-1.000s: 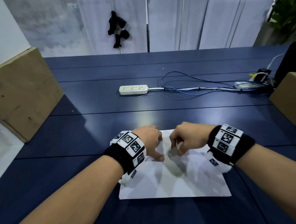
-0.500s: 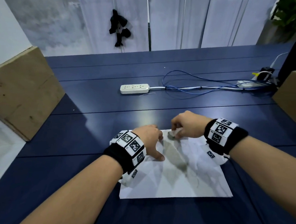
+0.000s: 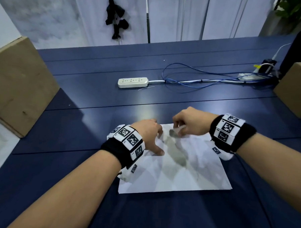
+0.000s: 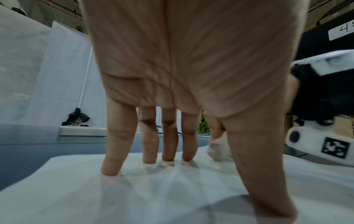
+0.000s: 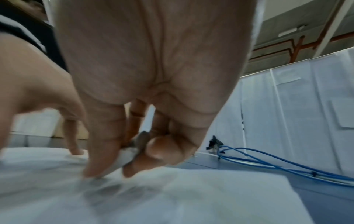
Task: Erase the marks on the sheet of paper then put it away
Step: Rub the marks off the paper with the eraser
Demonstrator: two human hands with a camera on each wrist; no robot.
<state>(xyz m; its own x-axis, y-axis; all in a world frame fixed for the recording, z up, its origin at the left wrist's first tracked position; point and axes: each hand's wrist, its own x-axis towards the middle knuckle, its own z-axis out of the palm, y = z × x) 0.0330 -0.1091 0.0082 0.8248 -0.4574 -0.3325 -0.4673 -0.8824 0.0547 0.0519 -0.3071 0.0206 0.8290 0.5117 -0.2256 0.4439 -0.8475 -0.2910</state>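
Observation:
A white sheet of paper (image 3: 192, 170) lies flat on the dark blue table (image 3: 75, 132) in front of me. My left hand (image 3: 150, 136) presses on the sheet's far left part with straight, spread fingers (image 4: 168, 145) and thumb. My right hand (image 3: 187, 124) hovers at the sheet's far edge and pinches a small greyish-white eraser (image 3: 175, 131) between thumb and fingers. In the right wrist view the eraser (image 5: 132, 153) sits just above the paper (image 5: 172, 197). The left wrist view shows the eraser (image 4: 217, 151) to the right of my thumb. No clear marks show on the sheet.
A white power strip (image 3: 133, 82) with a blue cable (image 3: 191, 81) lies further back on the table. Cardboard boxes stand at the left (image 3: 17, 84) and right (image 3: 295, 88) edges. White panels (image 3: 168, 17) close off the back.
My right hand has carried the eraser from the middle of the sheet up to its far edge. My left hand has stayed pressed on the paper.

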